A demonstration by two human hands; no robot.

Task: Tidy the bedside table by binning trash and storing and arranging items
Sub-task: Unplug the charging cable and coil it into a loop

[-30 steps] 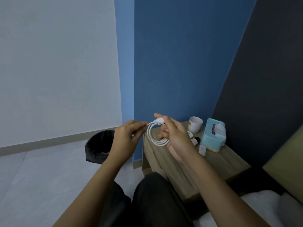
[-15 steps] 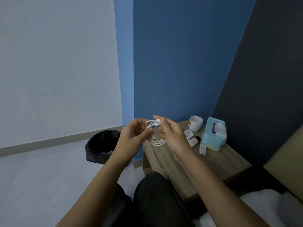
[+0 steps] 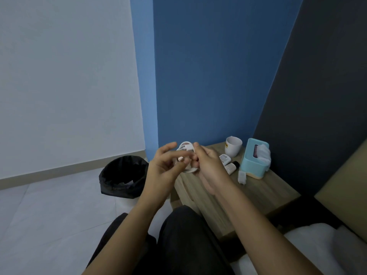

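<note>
A coiled white cable point(image 3: 186, 147) is held in the air above the left end of the wooden bedside table point(image 3: 264, 193). My right hand point(image 3: 208, 163) grips the coil from the right, thumb on top. My left hand point(image 3: 168, 165) touches the coil from the left with fingers spread, partly hiding it. On the table stand a white cup point(image 3: 233, 146), a light blue tissue box point(image 3: 255, 158), two small bottles point(image 3: 228, 164) and a white charger plug point(image 3: 241, 177).
A black-lined bin point(image 3: 123, 177) stands on the pale floor left of the table. Blue wall behind, dark panel to the right. My dark-trousered knees are below the hands. A bed with white bedding point(image 3: 309, 247) and a tan headboard point(image 3: 345, 195) lies at the right.
My hands have come closer together around the cable. The left hand's pinch at the coil's top has loosened, its fingers now spread over the coil's left side.
</note>
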